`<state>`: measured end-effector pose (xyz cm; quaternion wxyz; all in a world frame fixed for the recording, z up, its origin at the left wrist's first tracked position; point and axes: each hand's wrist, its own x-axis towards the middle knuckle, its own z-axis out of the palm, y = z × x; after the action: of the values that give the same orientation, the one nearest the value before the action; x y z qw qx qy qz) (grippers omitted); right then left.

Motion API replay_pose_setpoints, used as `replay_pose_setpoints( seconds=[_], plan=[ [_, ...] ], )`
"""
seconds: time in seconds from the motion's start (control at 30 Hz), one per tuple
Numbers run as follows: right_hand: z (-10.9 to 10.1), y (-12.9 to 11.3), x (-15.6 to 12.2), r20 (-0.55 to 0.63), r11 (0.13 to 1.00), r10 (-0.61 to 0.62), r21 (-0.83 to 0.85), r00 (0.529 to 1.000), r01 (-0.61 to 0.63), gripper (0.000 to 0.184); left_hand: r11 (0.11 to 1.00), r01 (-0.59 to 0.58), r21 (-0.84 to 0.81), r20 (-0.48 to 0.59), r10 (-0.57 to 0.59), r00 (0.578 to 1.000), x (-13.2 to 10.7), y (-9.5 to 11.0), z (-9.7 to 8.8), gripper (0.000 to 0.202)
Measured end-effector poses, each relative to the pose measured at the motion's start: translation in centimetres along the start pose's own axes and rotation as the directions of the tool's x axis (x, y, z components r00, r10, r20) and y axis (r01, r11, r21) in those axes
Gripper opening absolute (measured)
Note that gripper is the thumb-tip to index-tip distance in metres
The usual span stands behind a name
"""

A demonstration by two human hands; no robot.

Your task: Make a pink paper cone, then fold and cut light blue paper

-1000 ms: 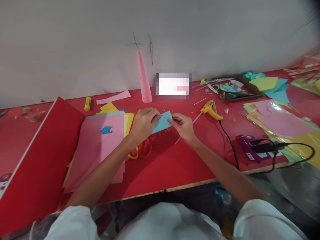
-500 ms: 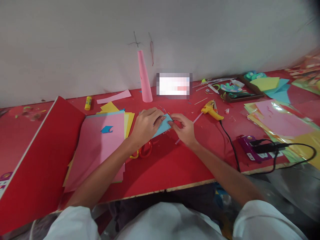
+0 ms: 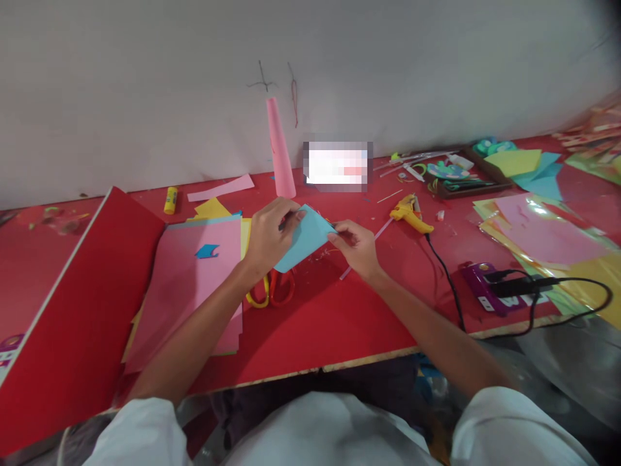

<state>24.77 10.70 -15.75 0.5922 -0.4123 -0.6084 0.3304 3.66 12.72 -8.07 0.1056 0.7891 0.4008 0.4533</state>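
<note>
A light blue piece of paper is held up between both hands over the red table. My left hand pinches its upper left edge, thumb in front. At the opposite corner, my right hand grips the paper between thumb and fingers. Just below the paper lie scissors with red and yellow handles, their blades hidden. Behind the hands a tall pink paper cone stands upright near the wall.
Left lies a stack of coloured paper beside a raised red board. A yellow glue gun, its black cord and a purple power strip are at right. A glue stick stands at back left; a tool tray sits back right.
My left hand has moved left and slightly up, away from my right hand. More of the light blue paper now shows between them. My right hand has barely moved.
</note>
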Motion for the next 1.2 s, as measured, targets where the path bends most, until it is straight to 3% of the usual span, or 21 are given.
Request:
replay_pose_setpoints(
  seconds=[0.23, 0.53, 0.73, 0.9, 1.07, 1.2],
  plan=[
    [-0.1, -0.7, 0.0, -0.043, 0.998, 0.030, -0.046, 0.999, -0.032, 0.040, 1.000, 0.022, 0.016, -0.007, -0.022, 1.000, -0.1, 0.3, 0.0, 0.018],
    [-0.3, -0.2, 0.2, -0.070, 0.994, 0.097, 0.063, 0.993, -0.093, 0.042, 1.000, 0.018, 0.004, -0.033, -0.018, 0.999, -0.2, 0.3, 0.2, 0.019],
    [0.0, 0.5, 0.2, -0.009, 0.957, 0.186, 0.227, 0.983, -0.179, 0.045, 0.998, 0.054, -0.026, -0.064, -0.056, 0.996, -0.5, 0.5, 0.6, 0.017],
    [0.6, 0.7, 0.1, 0.068, 0.924, 0.280, 0.252, 0.958, -0.288, 0.052, 0.993, 0.098, -0.073, -0.070, -0.103, 0.992, -0.7, 0.7, 1.0, 0.017],
    [0.6, 0.4, -0.1, -0.016, 0.948, 0.249, 0.208, 0.968, -0.240, 0.049, 0.994, 0.093, -0.058, -0.081, -0.097, 0.992, -0.8, 0.7, 1.1, 0.019],
    [0.4, 0.0, -0.1, -0.006, 0.944, 0.242, 0.235, 0.970, -0.234, 0.051, 0.993, 0.090, -0.078, -0.092, -0.097, 0.991, -0.8, 0.6, 1.1, 0.019]
  ],
)
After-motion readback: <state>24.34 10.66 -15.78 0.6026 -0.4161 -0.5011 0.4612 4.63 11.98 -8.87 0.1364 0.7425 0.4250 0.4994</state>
